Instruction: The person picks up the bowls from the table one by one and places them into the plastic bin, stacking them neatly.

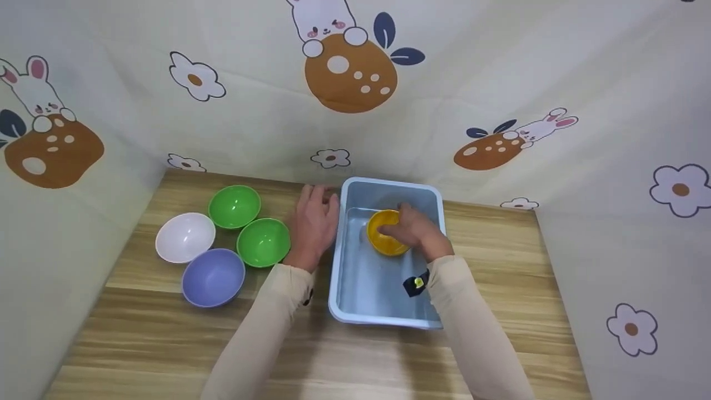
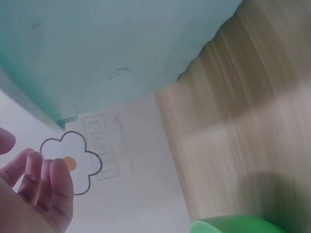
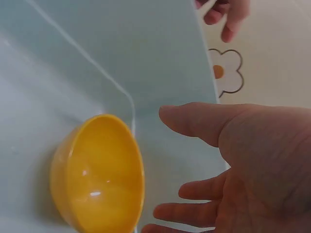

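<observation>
A yellow bowl [image 1: 389,241] stands upright inside a light blue plastic bin [image 1: 366,289]. Over that bowl is my right hand [image 1: 414,226]; in the right wrist view its thumb and fingers are spread apart, with a gap between them and the bowl [image 3: 104,179]. My left hand [image 1: 314,222] is just outside the bin's left wall, holding nothing, its fingers loosely bent in the left wrist view. Left of it sit two green bowls [image 1: 264,243], a white bowl [image 1: 185,238] and a purple bowl [image 1: 214,278], grouped close together on the wooden table [image 1: 144,333].
A pale curtain [image 1: 250,128] printed with rabbits and flowers surrounds the table at the back and sides. The bin's far end is close to the back curtain. A small black object with a yellow-green spot [image 1: 415,284] shows by my right cuff.
</observation>
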The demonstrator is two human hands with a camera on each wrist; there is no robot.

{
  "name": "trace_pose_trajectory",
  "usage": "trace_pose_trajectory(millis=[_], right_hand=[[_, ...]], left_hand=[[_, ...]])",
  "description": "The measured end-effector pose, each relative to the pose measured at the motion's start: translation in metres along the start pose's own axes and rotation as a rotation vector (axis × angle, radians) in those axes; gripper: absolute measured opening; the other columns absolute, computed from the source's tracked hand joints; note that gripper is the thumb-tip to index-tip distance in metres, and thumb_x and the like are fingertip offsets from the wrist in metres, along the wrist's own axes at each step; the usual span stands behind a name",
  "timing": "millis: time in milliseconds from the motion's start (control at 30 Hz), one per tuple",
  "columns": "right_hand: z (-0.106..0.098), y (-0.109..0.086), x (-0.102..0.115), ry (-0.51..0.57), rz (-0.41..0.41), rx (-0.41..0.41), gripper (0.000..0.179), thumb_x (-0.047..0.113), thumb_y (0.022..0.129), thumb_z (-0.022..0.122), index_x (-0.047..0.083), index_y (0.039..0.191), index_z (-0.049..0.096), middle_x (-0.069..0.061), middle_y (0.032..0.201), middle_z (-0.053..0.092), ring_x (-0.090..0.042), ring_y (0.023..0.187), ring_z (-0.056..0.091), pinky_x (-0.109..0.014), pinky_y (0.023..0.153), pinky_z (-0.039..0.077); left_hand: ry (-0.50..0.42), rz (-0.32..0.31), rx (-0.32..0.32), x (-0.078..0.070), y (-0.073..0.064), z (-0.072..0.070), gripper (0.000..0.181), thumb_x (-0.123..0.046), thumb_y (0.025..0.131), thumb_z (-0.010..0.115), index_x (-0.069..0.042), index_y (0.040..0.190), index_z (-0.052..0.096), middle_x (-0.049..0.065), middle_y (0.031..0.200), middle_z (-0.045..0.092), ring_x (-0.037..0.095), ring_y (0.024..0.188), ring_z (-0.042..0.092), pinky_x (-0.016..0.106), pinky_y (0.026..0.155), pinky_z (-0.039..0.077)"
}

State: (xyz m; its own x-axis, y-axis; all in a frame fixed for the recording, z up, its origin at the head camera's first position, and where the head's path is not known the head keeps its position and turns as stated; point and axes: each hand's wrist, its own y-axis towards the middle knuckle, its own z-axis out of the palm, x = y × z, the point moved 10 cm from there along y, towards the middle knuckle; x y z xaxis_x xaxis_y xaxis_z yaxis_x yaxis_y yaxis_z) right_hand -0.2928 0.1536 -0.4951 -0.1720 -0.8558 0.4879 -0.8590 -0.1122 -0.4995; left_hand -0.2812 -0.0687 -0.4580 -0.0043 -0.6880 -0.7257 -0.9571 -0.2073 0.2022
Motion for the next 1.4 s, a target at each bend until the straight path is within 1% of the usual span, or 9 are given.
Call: trace_pose_trajectory(millis=[100,167,333,467,700,800,900,1167,1400], right_hand=[[-0.009,-0.004,0.003,0.038,-0.021,-0.005,0.079,0.043,0.097,0.065,0.005,0.157,0.03,-0.017,0.156,0.043,-0.035,0.129,0.05,-0.052,0.118,0.041],[-0.013,-0.006,0.005,0.047,-0.036,-0.007,0.08,0.043,0.097,0.065,0.005,0.158,0.029,-0.018,0.157,0.043,-0.035,0.13,0.05,-0.053,0.118,0.04],[-0.024,-0.012,0.011,0.033,-0.079,-0.019,0.08,0.044,0.098,0.063,0.004,0.158,0.029,-0.022,0.151,0.05,-0.037,0.13,0.055,-0.052,0.117,0.043],[-0.033,-0.018,0.01,0.049,-0.081,-0.039,0.08,0.044,0.097,0.063,0.005,0.158,0.03,-0.022,0.148,0.053,-0.036,0.128,0.057,-0.052,0.115,0.045],[-0.047,-0.029,0.0,0.101,-0.068,-0.054,0.081,0.047,0.097,0.063,0.007,0.158,0.029,-0.021,0.155,0.045,-0.037,0.131,0.053,-0.055,0.115,0.043],[-0.053,-0.032,-0.003,0.088,-0.076,-0.065,0.082,0.047,0.096,0.063,0.006,0.158,0.028,-0.023,0.152,0.048,-0.037,0.128,0.054,-0.055,0.113,0.046],[-0.058,-0.033,-0.009,0.079,-0.068,-0.073,0.083,0.047,0.097,0.062,0.005,0.159,0.026,-0.023,0.146,0.053,-0.037,0.124,0.057,-0.053,0.109,0.049],[-0.063,-0.032,-0.027,0.088,-0.049,-0.115,0.084,0.045,0.097,0.061,0.006,0.16,0.022,-0.024,0.145,0.052,-0.038,0.123,0.058,-0.053,0.106,0.052],[-0.065,-0.031,-0.041,0.116,-0.121,-0.174,0.081,0.037,0.098,0.064,0.005,0.16,0.022,-0.022,0.131,0.058,-0.035,0.108,0.061,-0.048,0.094,0.06]], left_hand=[[-0.047,0.007,-0.016,0.001,-0.003,-0.006,0.034,-0.034,0.103,0.051,-0.015,0.127,0.065,0.004,0.112,0.06,0.024,0.103,0.062,0.041,0.087,0.053],[-0.058,0.006,-0.023,0.003,-0.004,-0.011,0.033,-0.034,0.102,0.053,-0.016,0.127,0.065,0.004,0.11,0.062,0.024,0.104,0.062,0.041,0.085,0.053],[-0.069,0.005,-0.028,0.01,-0.008,-0.026,0.036,-0.036,0.101,0.057,-0.015,0.128,0.065,0.004,0.106,0.066,0.026,0.102,0.06,0.043,0.085,0.051],[-0.069,0.001,-0.017,0.016,-0.011,-0.037,0.043,-0.042,0.099,0.06,-0.013,0.131,0.063,0.006,0.109,0.067,0.028,0.107,0.06,0.045,0.089,0.05],[-0.06,-0.036,0.001,0.025,-0.017,-0.055,0.055,-0.047,0.096,0.066,-0.012,0.137,0.058,0.009,0.122,0.064,0.029,0.117,0.057,0.047,0.097,0.049],[-0.053,-0.04,-0.009,0.028,-0.021,-0.062,0.058,-0.048,0.094,0.068,-0.012,0.139,0.057,0.009,0.126,0.063,0.03,0.118,0.055,0.047,0.096,0.049],[-0.042,-0.025,-0.022,0.031,-0.025,-0.07,0.062,-0.047,0.092,0.072,-0.011,0.139,0.056,0.011,0.128,0.061,0.032,0.118,0.054,0.048,0.097,0.048],[0.028,-0.029,0.008,0.044,-0.04,-0.076,0.073,-0.049,0.087,0.076,-0.009,0.143,0.053,0.014,0.129,0.058,0.034,0.117,0.051,0.05,0.098,0.045],[0.04,-0.059,-0.022,0.06,-0.049,-0.086,0.077,-0.05,0.085,0.079,-0.007,0.143,0.053,0.018,0.13,0.056,0.038,0.117,0.048,0.052,0.099,0.043]])
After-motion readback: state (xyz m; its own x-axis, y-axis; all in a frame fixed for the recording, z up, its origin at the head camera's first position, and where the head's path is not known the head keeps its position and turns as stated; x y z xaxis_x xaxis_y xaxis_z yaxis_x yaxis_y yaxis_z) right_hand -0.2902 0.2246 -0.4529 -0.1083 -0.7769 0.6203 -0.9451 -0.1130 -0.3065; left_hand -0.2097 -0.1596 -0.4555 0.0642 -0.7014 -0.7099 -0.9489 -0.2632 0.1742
